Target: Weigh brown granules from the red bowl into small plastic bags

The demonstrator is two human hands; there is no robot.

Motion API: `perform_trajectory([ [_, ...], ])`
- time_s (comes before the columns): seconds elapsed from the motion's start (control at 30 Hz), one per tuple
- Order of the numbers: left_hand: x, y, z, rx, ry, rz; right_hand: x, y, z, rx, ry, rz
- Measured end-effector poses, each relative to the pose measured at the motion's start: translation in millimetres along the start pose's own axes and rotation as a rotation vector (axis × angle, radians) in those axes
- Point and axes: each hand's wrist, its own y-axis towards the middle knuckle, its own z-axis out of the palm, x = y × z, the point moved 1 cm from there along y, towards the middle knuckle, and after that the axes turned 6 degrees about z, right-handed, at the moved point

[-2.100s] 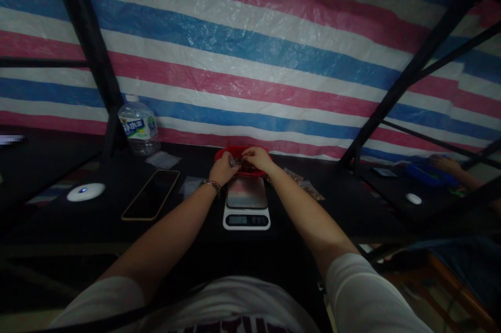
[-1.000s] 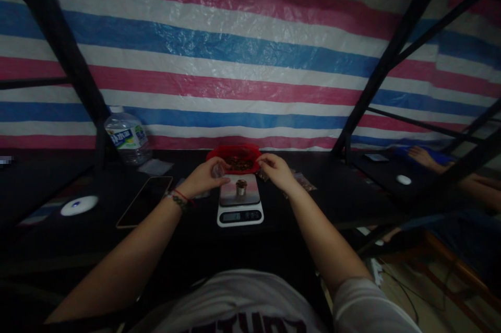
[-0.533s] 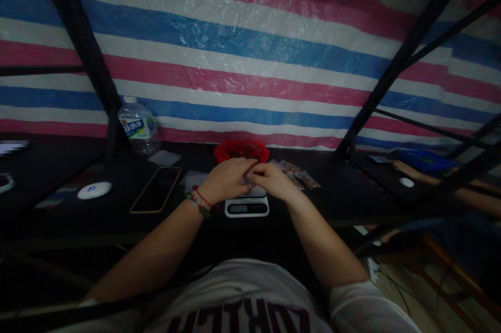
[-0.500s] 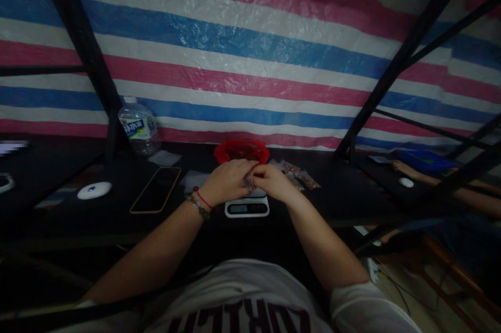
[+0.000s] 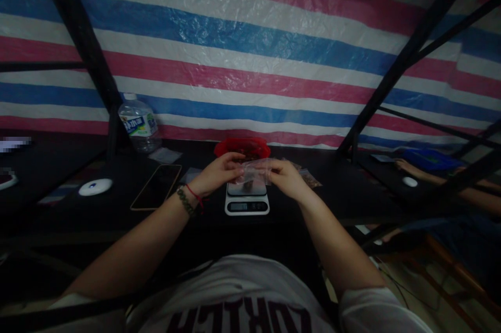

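A small clear plastic bag point(image 5: 255, 170) is stretched between my two hands, above a white digital kitchen scale point(image 5: 247, 206). My left hand point(image 5: 219, 175) pinches its left edge between thumb and fingers. On the opposite side my right hand point(image 5: 288, 179) grips the bag, fingers closed. A small dark item shows at the bag's lower part; I cannot tell whether it is inside or on the scale's plate. Behind the hands sits a red container point(image 5: 242, 146) with brownish contents. Filled small bags point(image 5: 310, 177) lie beyond my right hand, partly hidden by it.
To the left lie a phone point(image 5: 156, 187), a white oval device point(image 5: 95, 187) and flat clear bags point(image 5: 165, 155). A large plastic bottle point(image 5: 139, 124) stands by the black frame post point(image 5: 113, 129). At far right, another person's arm point(image 5: 420, 171) reaches toward a blue item point(image 5: 428, 159).
My hands have moved apart, opening out the plastic bag between them. More of the scale's plate now shows below.
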Motion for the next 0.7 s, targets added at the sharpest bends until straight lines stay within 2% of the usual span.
perform_trajectory([
  [0.13,1.0,3.6,-0.5,-0.068,0.015,0.050,-1.3,1.0,1.5,-0.002,0.046,0.042],
  [0.27,3.6,7.7,-3.9,-0.160,-0.018,0.092,-4.8,1.6,-3.7,-0.033,0.006,0.026],
  [0.37,1.0,5.5,-0.1,-0.176,-0.068,0.090,-4.8,0.7,-7.4,-0.055,-0.032,-0.004],
  [0.57,-4.0,1.3,4.4,-0.215,-0.214,0.024,10.9,-2.4,-4.6,0.118,-0.160,-0.129],
  [0.7,1.5,7.6,-5.6,-0.271,-0.259,0.009,14.2,-2.8,-5.5,0.083,-0.186,-0.114],
])
